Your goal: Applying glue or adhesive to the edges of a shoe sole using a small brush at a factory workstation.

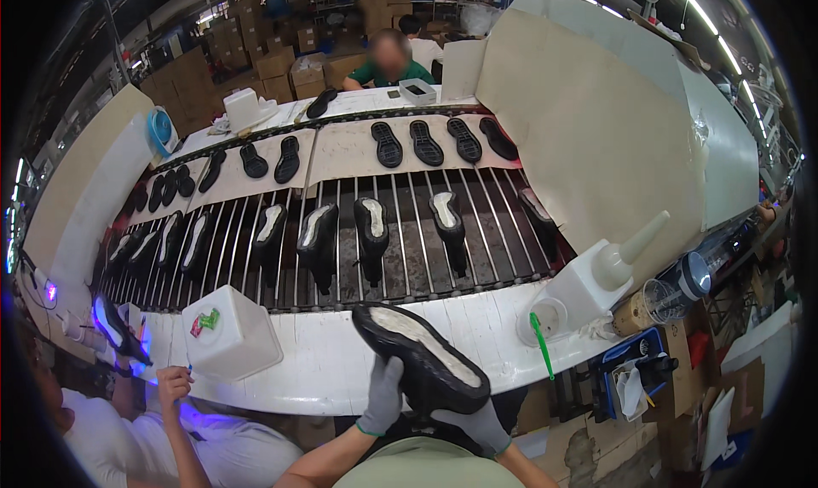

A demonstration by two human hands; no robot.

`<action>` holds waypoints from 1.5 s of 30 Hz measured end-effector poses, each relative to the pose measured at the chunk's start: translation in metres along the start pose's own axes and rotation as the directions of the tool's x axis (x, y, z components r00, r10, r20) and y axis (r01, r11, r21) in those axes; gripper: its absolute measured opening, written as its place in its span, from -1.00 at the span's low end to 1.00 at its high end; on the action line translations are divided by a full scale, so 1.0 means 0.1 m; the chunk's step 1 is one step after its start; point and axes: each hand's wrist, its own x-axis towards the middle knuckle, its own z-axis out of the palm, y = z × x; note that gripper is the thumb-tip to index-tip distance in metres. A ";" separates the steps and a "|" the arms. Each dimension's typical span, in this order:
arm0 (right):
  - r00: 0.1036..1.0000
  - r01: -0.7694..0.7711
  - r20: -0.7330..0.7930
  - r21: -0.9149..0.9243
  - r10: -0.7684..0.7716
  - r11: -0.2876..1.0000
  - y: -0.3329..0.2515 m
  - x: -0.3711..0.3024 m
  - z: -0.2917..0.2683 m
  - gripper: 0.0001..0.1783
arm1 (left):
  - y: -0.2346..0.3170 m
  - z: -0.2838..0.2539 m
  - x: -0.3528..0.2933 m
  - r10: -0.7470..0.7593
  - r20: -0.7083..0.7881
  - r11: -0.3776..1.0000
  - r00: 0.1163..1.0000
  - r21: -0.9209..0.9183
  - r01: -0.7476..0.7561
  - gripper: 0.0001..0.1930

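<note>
Head view, as I watch from my remote station: a black shoe upper (417, 352) is up in both hands over the near edge of the white desk (315, 360), its pale bottom panel facing up, one end toward 11 o'clock and the other toward 5. My left hand (383, 399), gray-gloved, grasps its side at 7 o'clock. My right hand (477, 428), gloved alike, cups the end at 5 o'clock, some fingers hidden beneath it.

Reckoning outward from that shoe, I find a white container (234, 339) at 9 o'clock, a green and red wrapper (204, 322) on top. At 2 o'clock stands a white spouted bottle (588, 279); nearer 3, a green stick (543, 352) crosses the rim of a round white pot (554, 318). Farther along 9 o'clock, I see a co-worker's bare hand (175, 384) raised near a blue-lit shoe (119, 330).

Toward 11 and 12, more black uppers (372, 232) rest on metal rods (396, 232), and beyond them black soles (426, 143) lie on beige boards (341, 152). Past those, at 12, sits a person in green (413, 72).
</note>
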 end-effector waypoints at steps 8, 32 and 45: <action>0.905 0.158 -0.416 0.510 0.082 0.846 -0.02 -0.01 -0.11 -0.22 | -0.26 -0.33 -0.39 -0.362 0.520 0.931 0.773 0.233 0.280 -0.30; 0.617 0.290 -0.547 -0.510 -0.566 0.809 0.29 3.01 -1.99 -0.44 | -0.42 -0.75 -0.69 -0.680 0.496 0.718 0.540 0.601 0.351 -0.66; 0.528 -0.080 -0.612 -0.726 -0.589 0.683 0.83 2.55 -1.32 -0.14 | -0.55 -0.64 -0.60 -0.797 0.388 0.600 0.463 0.604 0.525 -0.61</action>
